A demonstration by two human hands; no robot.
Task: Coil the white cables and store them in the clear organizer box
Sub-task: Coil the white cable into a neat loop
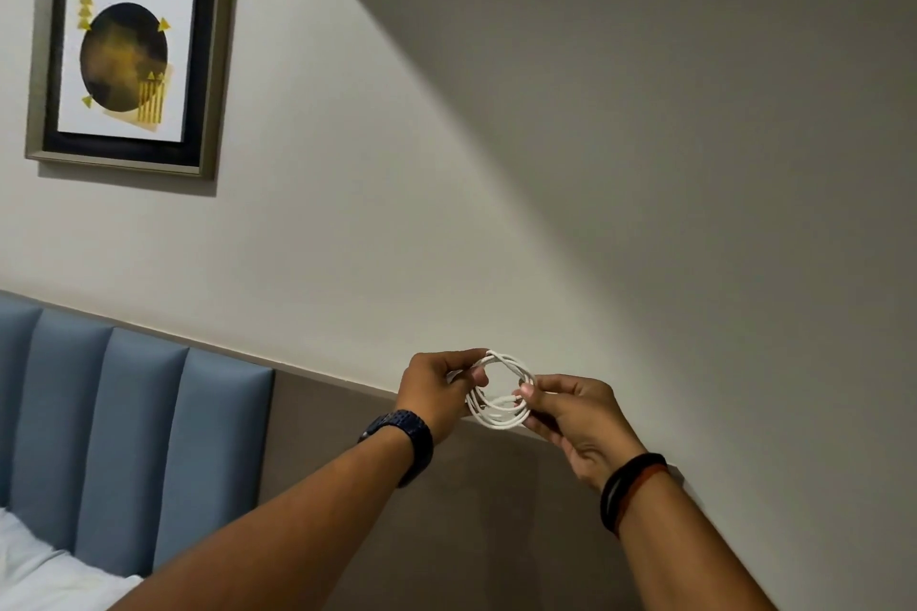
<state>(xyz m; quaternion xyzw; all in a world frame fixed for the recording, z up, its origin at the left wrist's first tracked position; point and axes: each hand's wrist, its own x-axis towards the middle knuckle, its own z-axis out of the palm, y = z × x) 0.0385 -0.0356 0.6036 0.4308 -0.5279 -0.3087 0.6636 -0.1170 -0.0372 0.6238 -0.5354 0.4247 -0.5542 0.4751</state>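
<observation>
Bedroom wall, headboard (124,437) behind. Cable (501,392) coiled, light, springy. Left hand (439,394) pinching loop edge, right hand (570,422) gripping opposite side; box unseen.

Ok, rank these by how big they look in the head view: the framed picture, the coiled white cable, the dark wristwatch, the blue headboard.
1. Blue headboard, though cut off by the frame edge.
2. Framed picture, close in size to it.
3. Coiled white cable.
4. Dark wristwatch; close to the cable, so this order is unsure.

Two hands, left hand (436,392) and right hand (570,417); one coiled white cable (501,417); one framed picture (131,57).
</observation>
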